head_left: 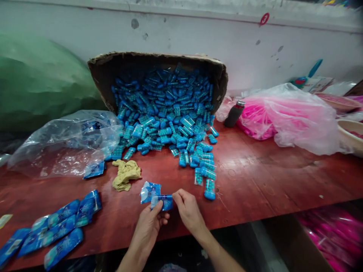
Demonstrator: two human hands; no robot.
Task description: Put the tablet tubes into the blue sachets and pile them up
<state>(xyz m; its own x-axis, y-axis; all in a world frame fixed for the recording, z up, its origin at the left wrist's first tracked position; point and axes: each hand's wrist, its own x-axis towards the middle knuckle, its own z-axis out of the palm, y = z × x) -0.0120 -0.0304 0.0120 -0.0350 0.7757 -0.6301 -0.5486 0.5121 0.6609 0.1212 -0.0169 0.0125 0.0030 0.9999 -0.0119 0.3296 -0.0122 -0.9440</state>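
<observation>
Packet (166, 204) lettering blurred; sticker (264, 19) reads "3".

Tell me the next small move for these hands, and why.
Probably ease the blue packet open at its right end: the left hand holds it, the right hand has its fingers at that end, and it looks flat, while the packets lying at left look plump.

Muted light, pale sheen on red table (255, 177), shadowed box (102, 81), blurred outer edges

The red table (255, 177) leaves passage beside the right grip (187, 207); blue containers (167, 130) block ahead.
</observation>
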